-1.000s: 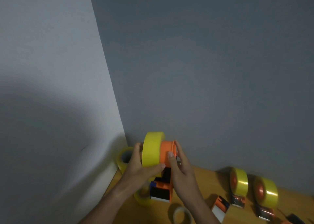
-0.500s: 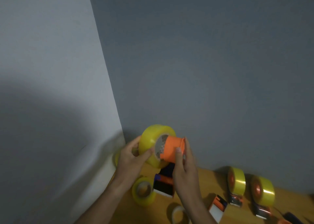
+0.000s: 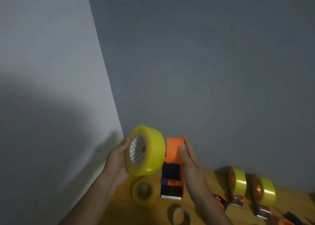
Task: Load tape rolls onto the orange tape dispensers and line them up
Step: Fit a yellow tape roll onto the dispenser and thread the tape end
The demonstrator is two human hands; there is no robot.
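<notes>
A person's left hand (image 3: 117, 161) cups a yellow tape roll (image 3: 144, 150) from its left side, fingers wrapped around the back of the rim, while the right hand (image 3: 189, 163) steadies an orange tape dispenser (image 3: 173, 166) with its fingers laid nearly straight along the dispenser's right face. The roll sits just left of the orange hub (image 3: 174, 149), a thin gap between them, its printed core opening turned slightly toward the camera rather than square to the hub; sliding it rightward looks to be the pending move, once the axes agree. Both are raised above the wooden table (image 3: 119, 207), where two loaded dispensers (image 3: 237, 183) stand at right and a spare roll (image 3: 144, 192) lies below.
</notes>
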